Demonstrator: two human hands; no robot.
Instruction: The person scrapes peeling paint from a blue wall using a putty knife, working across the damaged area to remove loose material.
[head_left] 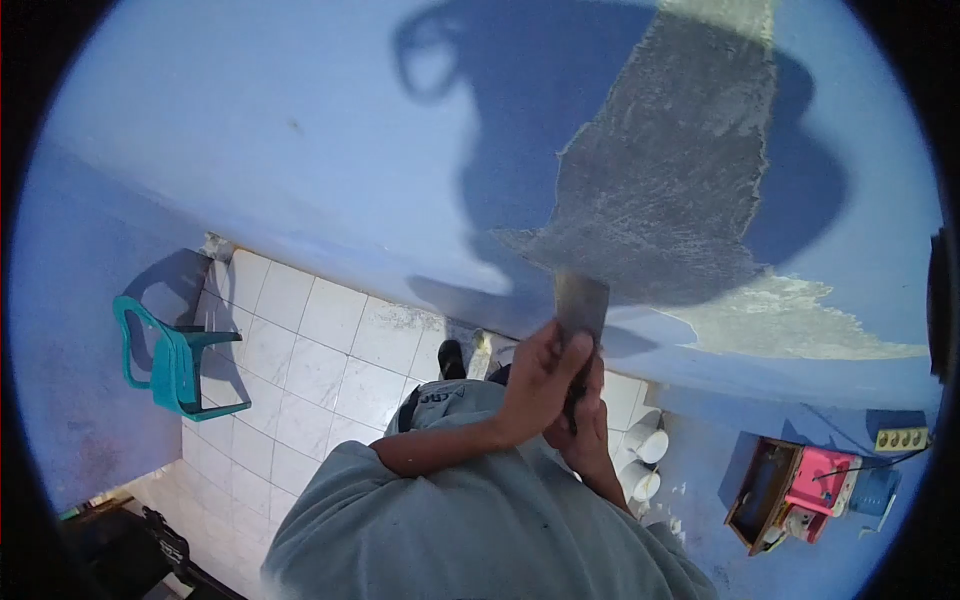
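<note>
My left hand (540, 377) is wrapped round the upper part of a scraper (582, 303), its thumb lying along the wide grey blade. Lower down, my right hand (590, 432) grips the dark handle. The blade's far edge meets the blue wall (330, 130) at the lower border of a rough grey bare patch (665, 170), where the paint is gone. To the right of the blade, a paler bare patch (800, 320) continues along the wall. A shadow of my head and arms falls across the patch.
A green plastic chair (178, 368) stands at the left on white floor tiles (325, 315). White buckets (645, 445) are on the floor at my right. Beyond them are a wooden shelf (765, 495) with pink items and a power strip (902, 439). Dark objects (130, 550) lie lower left.
</note>
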